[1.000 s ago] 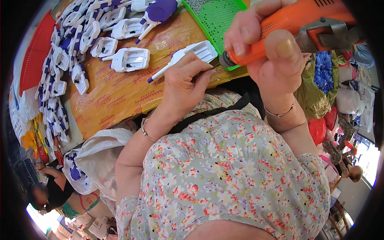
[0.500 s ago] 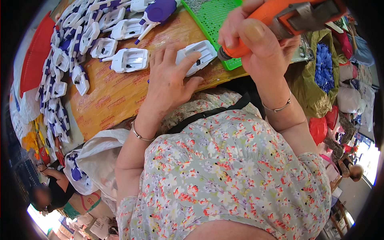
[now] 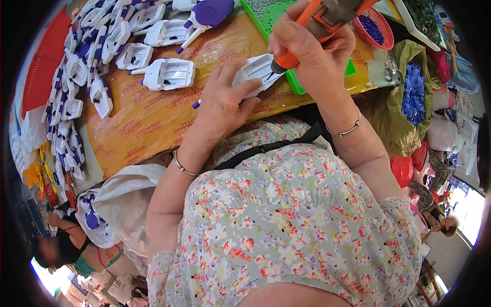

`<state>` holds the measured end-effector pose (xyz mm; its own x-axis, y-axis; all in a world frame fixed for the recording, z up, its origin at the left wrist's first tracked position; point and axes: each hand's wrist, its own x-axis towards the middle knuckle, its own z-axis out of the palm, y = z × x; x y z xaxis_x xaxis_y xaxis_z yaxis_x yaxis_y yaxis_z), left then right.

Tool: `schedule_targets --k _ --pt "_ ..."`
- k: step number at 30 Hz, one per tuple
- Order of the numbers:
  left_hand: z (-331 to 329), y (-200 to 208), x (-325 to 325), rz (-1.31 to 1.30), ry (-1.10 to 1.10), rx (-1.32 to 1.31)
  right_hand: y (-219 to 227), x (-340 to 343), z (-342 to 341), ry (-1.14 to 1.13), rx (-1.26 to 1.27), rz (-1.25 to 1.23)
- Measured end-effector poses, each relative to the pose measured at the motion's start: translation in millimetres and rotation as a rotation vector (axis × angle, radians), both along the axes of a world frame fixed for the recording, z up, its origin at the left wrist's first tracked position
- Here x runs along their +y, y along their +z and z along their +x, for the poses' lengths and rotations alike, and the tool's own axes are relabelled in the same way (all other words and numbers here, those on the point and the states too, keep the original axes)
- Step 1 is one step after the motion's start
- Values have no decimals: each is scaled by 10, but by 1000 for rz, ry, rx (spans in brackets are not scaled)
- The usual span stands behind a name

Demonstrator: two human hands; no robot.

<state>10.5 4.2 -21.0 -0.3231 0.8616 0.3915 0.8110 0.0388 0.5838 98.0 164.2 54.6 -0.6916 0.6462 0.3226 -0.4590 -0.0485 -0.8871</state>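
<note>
My left hand [image 3: 225, 100] holds a white plastic housing [image 3: 260, 70] down on the table, with its fingers across the near left end. A purple tip [image 3: 196, 104] pokes out beside that hand. In my right hand [image 3: 319, 59] is an orange power screwdriver [image 3: 288, 60], its fingers wrapped round the body. The thin bit points down at the housing's right end; whether it touches a screw I cannot tell. Just left of my left hand lies another open white housing [image 3: 169, 74]. A closed purple-and-white piece [image 3: 210, 13] lies farther back.
A heap of white and purple housings [image 3: 76, 77] fills the table's left side beside a red sheet-like piece [image 3: 46, 61]. Behind the screwdriver are a green perforated tray [image 3: 263, 23] with small metal bits and a red basket [image 3: 389, 38] of blue pieces. Sacks and other people are around.
The screwdriver has come left and its bit now sits over the housing's right end. My left hand has shifted slightly to the right with the housing. The view has moved a little.
</note>
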Motion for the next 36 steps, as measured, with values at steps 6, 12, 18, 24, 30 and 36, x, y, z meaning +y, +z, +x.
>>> schedule_targets --k 6,12,18,24,30,36 --pt "28 19 9 -32 16 47 -39 15 20 25 -30 -42" --pt "30 18 15 -32 19 50 -54 -4 26 8 -59 -8" --pt "56 30 17 -39 25 48 -275 43 -27 95 55 92" --pt "49 20 18 -36 27 44 -306 55 -32 47 19 210" --pt "50 20 16 -31 26 36 -316 23 -21 44 -12 221" --pt "52 40 38 -6 17 57 -261 -72 -42 41 -14 230"
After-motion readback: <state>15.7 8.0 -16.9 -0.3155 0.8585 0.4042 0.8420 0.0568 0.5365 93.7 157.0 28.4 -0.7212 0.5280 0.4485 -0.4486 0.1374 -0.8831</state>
